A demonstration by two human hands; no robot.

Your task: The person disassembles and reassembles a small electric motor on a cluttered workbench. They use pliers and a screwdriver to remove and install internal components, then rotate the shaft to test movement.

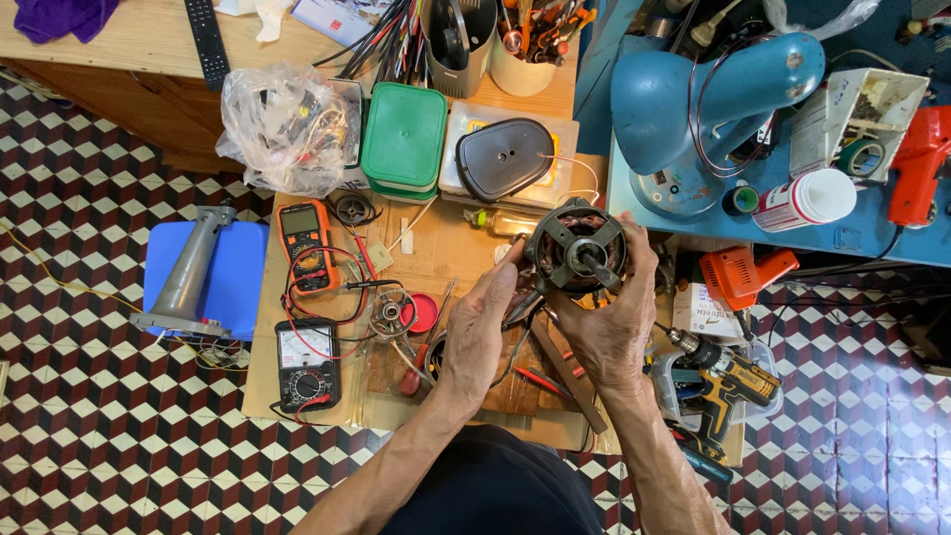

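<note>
While both hands cup it, the motor (577,253) hides the right hand's (612,322) fingertips; left hand (480,327) fingers pinch its edge, palm unseen.

Motor (577,251): held above the tabletop (446,253), between left hand (480,327) and right hand (609,332).
Two meters (306,307): left of the hands, one behind the other.
Lidded boxes (403,139): behind the motor.
Drill (718,372): right of the right hand.
Lamp base (193,272): on a stool (243,267), left of the tabletop.
</note>
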